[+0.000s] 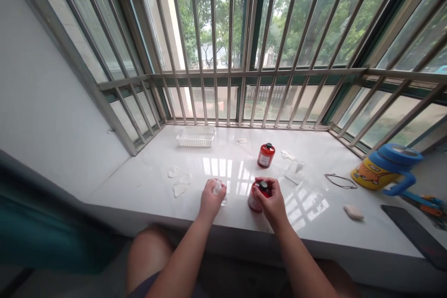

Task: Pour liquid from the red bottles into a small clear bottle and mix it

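My right hand is wrapped round the top of a red bottle with a black cap, which stands near the front edge of the white sill. To its left, my left hand is closed on a small clear bottle with a whitish top. The fingers hide most of that bottle. Farther back stands a second red bottle, upright, with a black cap and a pale label. Flat white scraps lie left of my left hand.
A white plastic basket stands at the back left. At right are crumpled clear wrapping, a thin cord loop, a beige pad, a blue-and-yellow mug lying tilted and a dark phone. Metal bars edge the sill.
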### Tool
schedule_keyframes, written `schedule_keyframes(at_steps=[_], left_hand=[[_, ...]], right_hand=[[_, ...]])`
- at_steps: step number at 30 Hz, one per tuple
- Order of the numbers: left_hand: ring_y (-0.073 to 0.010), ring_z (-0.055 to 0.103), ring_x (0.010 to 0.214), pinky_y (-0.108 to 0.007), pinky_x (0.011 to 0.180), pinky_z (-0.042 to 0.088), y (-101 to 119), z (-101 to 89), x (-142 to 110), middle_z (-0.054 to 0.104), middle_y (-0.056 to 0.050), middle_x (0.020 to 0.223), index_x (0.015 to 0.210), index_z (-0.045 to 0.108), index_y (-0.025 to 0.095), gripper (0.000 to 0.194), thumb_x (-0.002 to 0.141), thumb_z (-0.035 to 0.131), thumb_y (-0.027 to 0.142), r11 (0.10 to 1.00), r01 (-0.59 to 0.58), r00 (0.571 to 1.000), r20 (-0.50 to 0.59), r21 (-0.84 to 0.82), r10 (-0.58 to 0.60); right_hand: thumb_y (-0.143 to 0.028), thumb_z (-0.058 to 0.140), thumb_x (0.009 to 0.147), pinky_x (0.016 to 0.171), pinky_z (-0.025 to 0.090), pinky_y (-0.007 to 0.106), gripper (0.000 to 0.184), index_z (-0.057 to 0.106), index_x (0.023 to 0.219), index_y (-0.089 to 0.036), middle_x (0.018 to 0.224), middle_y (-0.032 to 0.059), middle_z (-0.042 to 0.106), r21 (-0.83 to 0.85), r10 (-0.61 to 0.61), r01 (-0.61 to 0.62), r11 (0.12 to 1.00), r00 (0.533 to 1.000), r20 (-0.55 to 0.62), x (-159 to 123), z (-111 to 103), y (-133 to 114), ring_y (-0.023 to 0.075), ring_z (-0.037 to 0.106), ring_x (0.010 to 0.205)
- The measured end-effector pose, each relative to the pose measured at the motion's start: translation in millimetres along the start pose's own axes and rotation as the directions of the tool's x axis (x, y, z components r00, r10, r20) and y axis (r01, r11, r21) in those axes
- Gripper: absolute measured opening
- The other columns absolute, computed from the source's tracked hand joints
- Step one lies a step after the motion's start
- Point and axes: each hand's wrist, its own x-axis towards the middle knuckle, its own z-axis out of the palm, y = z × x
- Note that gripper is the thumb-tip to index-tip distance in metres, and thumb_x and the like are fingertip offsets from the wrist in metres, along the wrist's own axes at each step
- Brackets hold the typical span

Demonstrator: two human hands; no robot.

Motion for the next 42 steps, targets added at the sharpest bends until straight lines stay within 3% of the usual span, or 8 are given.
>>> schedule_keyframes(at_steps=[9,22,27,32,37,40,42], left_hand=[[-0.0238,0.069,0.105,-0.038,0.102,0.054,-4.1,1.2,-1.3,0.069,-0.006,0.103,0.089,0.07,0.025,0.016,0.094,0.066,0.04,1.0,0.0,1.0,-0.011,-0.008,0.0],[-0.0236,0.068,0.106,-0.037,0.102,0.054,-5.3,0.6,-1.6,0.068,-0.006,0.103,0.091,0.069,0.024,0.02,0.096,0.064,0.042,0.999,-0.034,0.999,-0.007,0.004,0.034],[-0.0232,0.069,0.104,-0.037,0.102,0.054,-5.0,-0.3,-1.8,0.068,-0.006,0.103,0.091,0.069,0.024,0.018,0.096,0.065,0.041,0.999,-0.042,0.999,-0.008,0.001,0.042],[-0.0233,0.069,0.104,-0.037,0.102,0.054,-4.5,-0.5,-1.2,0.069,-0.005,0.104,0.091,0.07,0.024,0.018,0.095,0.066,0.041,0.999,-0.037,0.999,-0.008,0.0,0.037],[-0.0236,0.069,0.104,-0.038,0.103,0.053,-3.1,0.4,-1.3,0.069,-0.005,0.104,0.091,0.07,0.024,0.019,0.095,0.067,0.042,1.0,-0.024,1.0,-0.014,-0.005,0.024],[-0.0235,0.07,0.103,-0.037,0.102,0.054,-1.3,0.3,-1.4,0.069,-0.005,0.104,0.09,0.069,0.024,0.02,0.095,0.067,0.043,1.0,-0.019,1.0,-0.014,-0.001,0.019],[-0.0234,0.07,0.102,-0.037,0.101,0.054,-0.1,0.3,-1.3,0.069,-0.005,0.104,0.089,0.069,0.024,0.02,0.095,0.067,0.044,1.0,-0.018,1.0,-0.018,0.006,0.018]], right_hand=[[-0.05,0.082,0.085,0.103,0.056,0.051,0.041,0.058,0.111,-0.029,0.125,0.0092,0.072,-0.043,-0.003,0.003,0.999,1.0,0.003,0.6,-1.5,3.0,0.0295,0.07,0.112],[-0.052,0.082,0.085,0.098,0.058,0.047,0.041,0.063,0.112,-0.028,0.124,0.0093,0.072,-0.05,0.006,-0.005,0.999,1.0,0.004,1.2,-1.6,-3.1,0.0292,0.07,0.11],[-0.052,0.078,0.089,0.108,0.052,0.052,0.034,0.071,0.111,-0.027,0.12,0.0088,0.073,-0.134,-0.069,0.076,0.988,0.996,0.061,2.8,-3.3,-5.9,0.0309,0.068,0.114],[-0.048,0.082,0.086,0.098,0.059,0.046,0.042,0.063,0.117,-0.029,0.123,0.008,0.073,-0.017,-0.014,0.014,1.0,1.0,0.016,2.5,-1.9,-4.7,0.0276,0.071,0.108],[-0.048,0.078,0.089,0.103,0.055,0.047,0.035,0.069,0.116,-0.029,0.121,0.0072,0.073,-0.106,-0.05,0.057,0.993,0.997,0.063,2.8,-3.2,-3.4,0.0279,0.069,0.111],[-0.048,0.081,0.087,0.1,0.057,0.045,0.042,0.064,0.121,-0.029,0.122,0.007,0.073,-0.053,-0.026,0.028,0.998,0.999,0.032,2.2,-3.3,-4.8,0.0269,0.07,0.109],[-0.047,0.081,0.088,0.101,0.056,0.045,0.037,0.064,0.115,-0.029,0.121,0.0068,0.072,-0.05,-0.035,0.037,0.998,0.999,0.029,1.9,-3.2,-5.6,0.0265,0.069,0.11]])
